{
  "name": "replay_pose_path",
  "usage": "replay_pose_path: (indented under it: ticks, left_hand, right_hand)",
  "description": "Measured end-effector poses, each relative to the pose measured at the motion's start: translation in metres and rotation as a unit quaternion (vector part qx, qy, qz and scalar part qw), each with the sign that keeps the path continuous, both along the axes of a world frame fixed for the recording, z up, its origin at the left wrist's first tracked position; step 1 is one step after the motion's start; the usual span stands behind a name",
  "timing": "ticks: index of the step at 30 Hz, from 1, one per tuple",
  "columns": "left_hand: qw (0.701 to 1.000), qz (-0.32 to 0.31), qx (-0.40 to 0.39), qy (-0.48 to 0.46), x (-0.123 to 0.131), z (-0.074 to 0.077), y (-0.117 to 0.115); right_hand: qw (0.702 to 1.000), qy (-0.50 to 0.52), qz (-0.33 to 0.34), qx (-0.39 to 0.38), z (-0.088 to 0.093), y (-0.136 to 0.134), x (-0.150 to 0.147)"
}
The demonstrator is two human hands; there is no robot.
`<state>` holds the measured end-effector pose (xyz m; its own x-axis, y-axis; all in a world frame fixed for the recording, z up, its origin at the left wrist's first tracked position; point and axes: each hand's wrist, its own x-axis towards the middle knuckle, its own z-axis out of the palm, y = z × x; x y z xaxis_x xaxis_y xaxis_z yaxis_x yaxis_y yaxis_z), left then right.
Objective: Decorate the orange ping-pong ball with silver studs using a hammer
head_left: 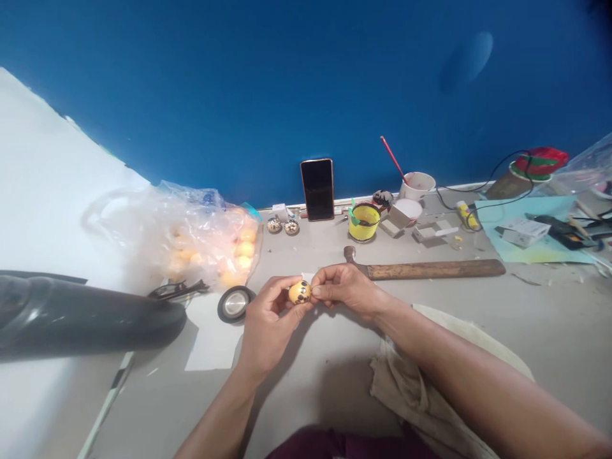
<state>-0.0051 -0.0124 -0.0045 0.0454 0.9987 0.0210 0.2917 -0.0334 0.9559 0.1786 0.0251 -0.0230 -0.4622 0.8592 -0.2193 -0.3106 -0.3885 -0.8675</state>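
A small orange ball [299, 292] with black and light spots on it is in front of me, above the grey tabletop. My left hand [268, 322] holds it between thumb and fingers from the left. At the ball's right side, the thumb and fingertips of my right hand [345, 291] are pinched together, touching or nearly touching it; whatever they hold is too small to make out. A bit of something white [307, 277] shows behind the ball between the hands. Just beyond my right hand lies a hammer [430, 270] with a wooden handle. A round black-rimmed metal disc [236, 305] is by my left hand.
A clear plastic bag [201, 213] of orange balls lies to the left, near a dark cylinder [86, 319]. A phone [317, 190] leans against the blue wall. Two speckled balls [282, 226], a yellow pot [364, 223] and a white cup [417, 185] stand along the back. Cloth [415, 382] lies under my right arm.
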Motion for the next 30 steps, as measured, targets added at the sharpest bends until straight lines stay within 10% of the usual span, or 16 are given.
replay_pose_path:
  ticks: [30]
  left_hand:
    - [1.0,0.011,0.007,0.018,0.0022,0.0036,-0.0002]
  right_hand:
    - [0.999,0.019,0.001,-0.034,0.0027,-0.0015,-0.0004]
